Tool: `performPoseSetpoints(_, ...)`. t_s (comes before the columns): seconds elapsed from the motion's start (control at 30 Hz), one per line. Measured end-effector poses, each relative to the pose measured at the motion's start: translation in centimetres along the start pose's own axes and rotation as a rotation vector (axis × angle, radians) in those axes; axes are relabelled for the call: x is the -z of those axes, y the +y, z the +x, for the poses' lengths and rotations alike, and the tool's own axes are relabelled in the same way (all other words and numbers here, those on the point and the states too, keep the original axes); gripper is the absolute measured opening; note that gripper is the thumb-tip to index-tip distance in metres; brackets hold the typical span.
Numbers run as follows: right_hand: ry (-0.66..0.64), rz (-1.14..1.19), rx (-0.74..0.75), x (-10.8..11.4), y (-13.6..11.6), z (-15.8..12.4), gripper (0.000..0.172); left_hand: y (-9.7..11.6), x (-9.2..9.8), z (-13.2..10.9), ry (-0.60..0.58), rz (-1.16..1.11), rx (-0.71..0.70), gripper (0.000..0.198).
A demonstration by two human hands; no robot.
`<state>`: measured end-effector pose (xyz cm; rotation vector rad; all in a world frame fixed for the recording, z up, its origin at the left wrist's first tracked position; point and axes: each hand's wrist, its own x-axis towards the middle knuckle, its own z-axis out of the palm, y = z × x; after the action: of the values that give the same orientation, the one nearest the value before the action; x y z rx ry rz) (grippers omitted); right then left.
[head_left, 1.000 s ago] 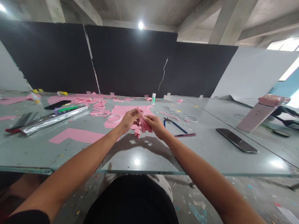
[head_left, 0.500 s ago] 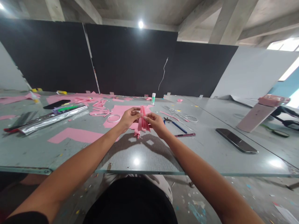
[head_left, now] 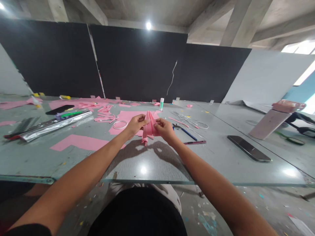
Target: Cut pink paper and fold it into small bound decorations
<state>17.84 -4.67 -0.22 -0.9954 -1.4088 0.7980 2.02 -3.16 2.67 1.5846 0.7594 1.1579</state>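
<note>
Both hands are engaged on one item, a pleated piece of pink paper (head_left: 150, 124), held upright above the near-middle part of the surface (head_left: 152, 164). The grip of the left hand (head_left: 137, 125) pinches its left edge between thumb and fingers; the grip of the right hand (head_left: 164, 128) pinches its right edge likewise. The pleats run lengthwise, fanned wider toward the bottom. A small folded pink piece (head_left: 144, 140) shows just below it. Behind lies a pink sheet (head_left: 125, 115), with a white ring (head_left: 120, 128) near the left hand. Right of the right hand: blue-handled pliers (head_left: 189, 133) and a dark pink slim tool (head_left: 195, 142), type not determinable. A glue stick (head_left: 161, 105) stands upright farther back.
</note>
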Motion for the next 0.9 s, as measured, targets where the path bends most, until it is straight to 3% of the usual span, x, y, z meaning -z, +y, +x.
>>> performPoseSetpoints(0.13,-0.025,0.067,0.002,0.3,-0.38,-0.14,0.024,0.05,-0.05,0.07,0.02,0.042,-0.024,0.035)
performPoseSetpoints(0.3,-0.06,0.086,0.022,0.17,-0.58,-0.2,0.035,-0.23,-0.17,0.08,-0.049,0.131,-0.084,0.031)
performPoseSetpoints(0.63,0.062,-0.073,0.089,0.85,-0.79,-0.13,0.019,-0.23,0.35,0.33,0.033,0.152,-0.112,0.031)
performPoseSetpoints(0.8,-0.067,-0.022,0.059,0.69,-0.54,-0.23,0.027,-0.25,0.17,0.31,0.02,0.19,-0.146,0.035)
performPoseSetpoints(0.9,-0.054,-0.069,0.076,0.74,-0.56,-0.25,0.027,-0.07,0.2,0.33,0.007,0.229,-0.169,0.031)
